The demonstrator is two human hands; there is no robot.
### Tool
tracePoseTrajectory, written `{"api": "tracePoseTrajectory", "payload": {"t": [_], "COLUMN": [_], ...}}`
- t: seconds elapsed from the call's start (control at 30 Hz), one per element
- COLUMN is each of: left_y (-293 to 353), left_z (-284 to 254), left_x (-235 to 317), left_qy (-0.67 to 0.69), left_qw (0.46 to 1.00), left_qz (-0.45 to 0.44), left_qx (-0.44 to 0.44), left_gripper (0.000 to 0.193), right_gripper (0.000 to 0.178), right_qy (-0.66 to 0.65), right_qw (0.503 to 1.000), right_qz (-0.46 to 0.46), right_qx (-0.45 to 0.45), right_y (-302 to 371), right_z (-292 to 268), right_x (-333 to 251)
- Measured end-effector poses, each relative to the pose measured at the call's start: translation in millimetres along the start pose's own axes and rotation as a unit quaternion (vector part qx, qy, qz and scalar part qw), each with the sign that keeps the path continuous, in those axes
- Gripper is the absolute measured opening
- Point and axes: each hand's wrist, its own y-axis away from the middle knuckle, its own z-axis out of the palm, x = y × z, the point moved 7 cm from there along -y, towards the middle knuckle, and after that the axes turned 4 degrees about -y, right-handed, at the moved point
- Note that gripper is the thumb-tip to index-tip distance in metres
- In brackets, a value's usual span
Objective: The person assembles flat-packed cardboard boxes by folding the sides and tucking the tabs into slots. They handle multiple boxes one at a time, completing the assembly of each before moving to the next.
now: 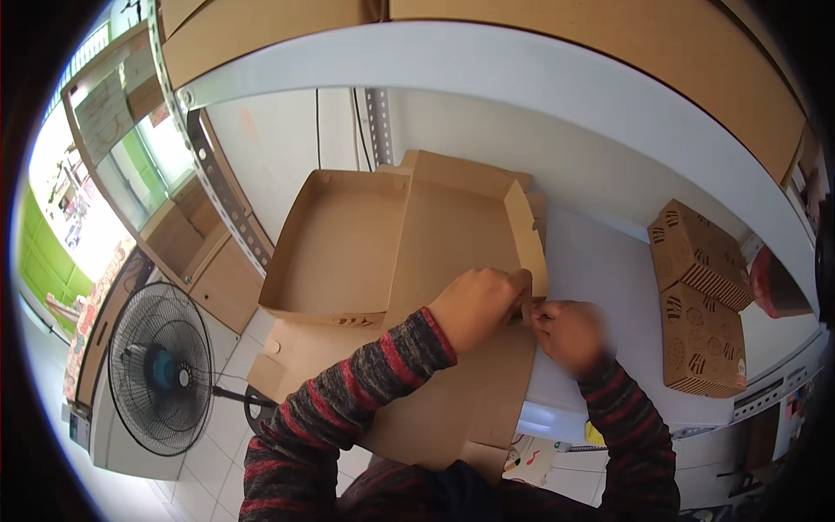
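Pinching cardboard box (448, 230) near corner: left hand (478, 304) closed on side wall (527, 239); right hand (570, 335) alongside, blurred, grip unclear. Likely light, stiff, creasable; best held by folded edges.

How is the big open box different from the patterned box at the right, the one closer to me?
The open box is spread out flat and wide; the patterned box looks closed and smaller. The open box shows bare brown insides, while the patterned box has dark printed shapes outside. The left hand and right hand are at the open box's corner; neither touches the patterned box. Both are brown cardboard.
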Motion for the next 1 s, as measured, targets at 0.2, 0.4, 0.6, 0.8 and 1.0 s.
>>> {"api": "tracePoseTrajectory", "payload": {"t": [0.2,0.4,0.6,0.8,1.0], "left_y": [-4,-3,-2,-1,0], "left_z": [1,2,9,8,6], "left_x": [-5,-13,-27,-30,-31], "left_qy": [0.001,0.02,0.002,0.006,0.004], "left_qw": [1.0,0.999,0.999,1.0,1.0], "left_qz": [-0.004,-0.036,-0.033,-0.027,-0.02], "left_qx": [-0.009,-0.018,-0.015,-0.008,0.007], "left_gripper": [0.008,0.006,0.005,0.007,0.008], "right_gripper": [0.016,0.015,0.015,0.016,0.016], "right_qy": [0.003,0.007,0.001,0.013,0.006], "right_qw": [1.0,1.0,1.0,0.999,0.999], "right_qz": [0.016,0.017,0.022,0.028,0.04], "right_qx": [0.002,-0.008,-0.018,-0.029,-0.027], "right_y": [0,2,0,-1,-2], "right_z": [3,8,14,21,25], "right_x": [5,9,13,15,19]}}
